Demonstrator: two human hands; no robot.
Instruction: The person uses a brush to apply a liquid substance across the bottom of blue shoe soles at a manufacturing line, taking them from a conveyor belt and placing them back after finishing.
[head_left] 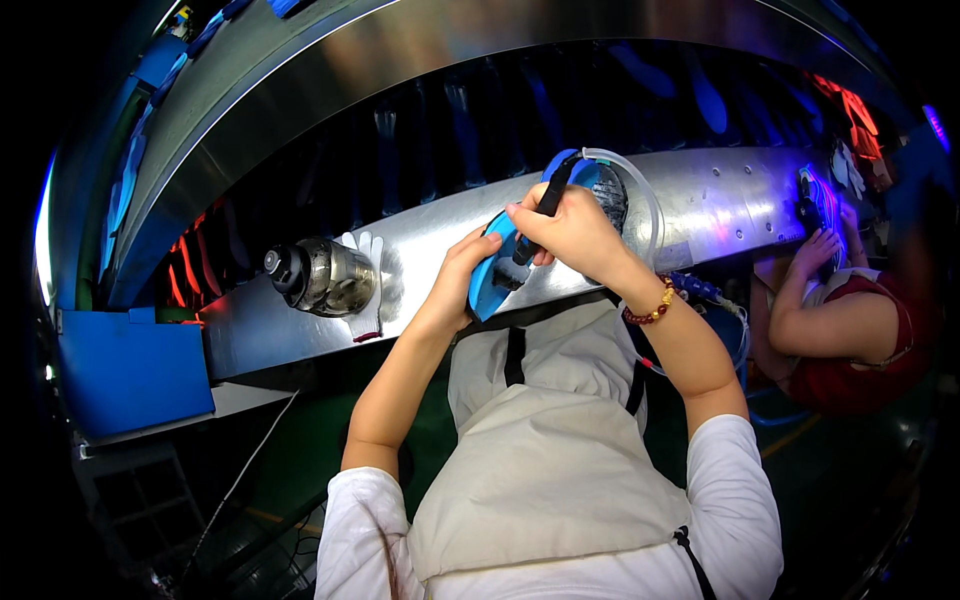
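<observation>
My left hand (462,272) grips a bright blue shoe sole (486,284) by its edge, tilted up above the metal bench. In my right hand (572,232) is a black-handled brush (553,190), held like a pen, with a clear hose (648,190) curving from its top end. The brush's dark tip reaches down to the inner face of the sole; exact contact is hard to make out. Just behind my right hand lies another blue piece (561,160) beside a dark, smeared rounded thing (610,190), partly hidden by the hand.
A dark-lidded clear bottle (335,277) lies on a white glove (368,290) at the left of the metal bench (720,200). Across the bench, several soles (708,100) sit in a dark recess under a metal hood. To the right, another person (840,310) works under violet light.
</observation>
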